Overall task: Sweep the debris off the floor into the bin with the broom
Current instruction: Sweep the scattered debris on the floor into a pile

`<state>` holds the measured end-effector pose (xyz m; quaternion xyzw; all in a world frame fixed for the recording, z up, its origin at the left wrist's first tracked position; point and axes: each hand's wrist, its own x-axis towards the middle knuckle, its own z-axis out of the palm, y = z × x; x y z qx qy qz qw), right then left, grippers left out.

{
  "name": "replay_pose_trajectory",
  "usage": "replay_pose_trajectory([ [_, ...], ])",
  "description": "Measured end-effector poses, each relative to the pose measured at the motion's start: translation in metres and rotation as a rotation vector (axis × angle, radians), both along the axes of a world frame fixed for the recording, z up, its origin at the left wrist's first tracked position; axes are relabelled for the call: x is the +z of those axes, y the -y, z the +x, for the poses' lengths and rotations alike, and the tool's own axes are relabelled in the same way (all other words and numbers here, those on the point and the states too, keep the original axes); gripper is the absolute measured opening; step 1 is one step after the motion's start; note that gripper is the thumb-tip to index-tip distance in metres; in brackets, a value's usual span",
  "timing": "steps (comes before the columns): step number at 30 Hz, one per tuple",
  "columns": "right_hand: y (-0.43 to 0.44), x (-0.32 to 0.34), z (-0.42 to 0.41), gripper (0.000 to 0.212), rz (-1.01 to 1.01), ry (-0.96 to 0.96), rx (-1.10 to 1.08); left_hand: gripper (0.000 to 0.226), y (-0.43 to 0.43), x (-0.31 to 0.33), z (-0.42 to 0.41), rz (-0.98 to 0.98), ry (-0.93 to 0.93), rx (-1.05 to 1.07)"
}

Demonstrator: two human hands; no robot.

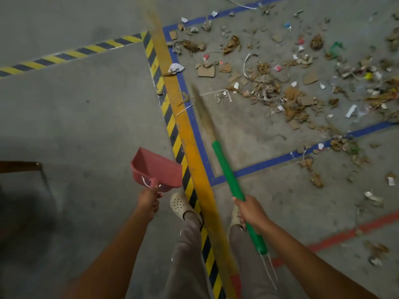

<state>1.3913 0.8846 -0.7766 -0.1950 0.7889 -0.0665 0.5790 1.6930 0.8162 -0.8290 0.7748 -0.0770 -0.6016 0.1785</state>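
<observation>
My right hand point(250, 212) grips the green handle of a broom point(226, 169), whose brown bristles point up and forward over the blue floor line, blurred. My left hand point(149, 200) holds the handle of a red dustpan point(155, 167), lifted above the grey floor with its open mouth facing away from me. Debris point(280, 83) lies scattered across the floor at the upper right: cardboard scraps, dry leaves, paper bits and small plastic pieces. No bin shows in this view.
A yellow strip point(185, 134) with black-and-yellow hazard tape and a blue line run diagonally between my feet. A red line point(345, 234) crosses at lower right. A dark table edge with a leg point(21, 167) stands at the left. My light clog point(180, 205) rests by the tape.
</observation>
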Motion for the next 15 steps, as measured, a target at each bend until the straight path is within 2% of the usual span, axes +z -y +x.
replay_pose_trajectory([
  [4, 0.031, -0.003, 0.076, 0.023, 0.092, 0.117, 0.175, 0.012, 0.010, -0.004, 0.038, 0.000, 0.048, 0.020],
  [8, 0.076, -0.018, 0.120, 0.023, 0.206, 0.162, 0.220, 0.017, 0.027, -0.004, 0.072, -0.031, 0.083, 0.040],
  [11, 0.102, -0.030, 0.130, 0.023, 0.250, 0.130, 0.070, 0.022, 0.040, 0.002, 0.093, -0.065, 0.083, 0.058],
  [15, 0.122, -0.039, 0.115, 0.020, 0.191, 0.035, -0.201, 0.022, 0.058, 0.012, 0.119, -0.101, 0.063, 0.102],
])
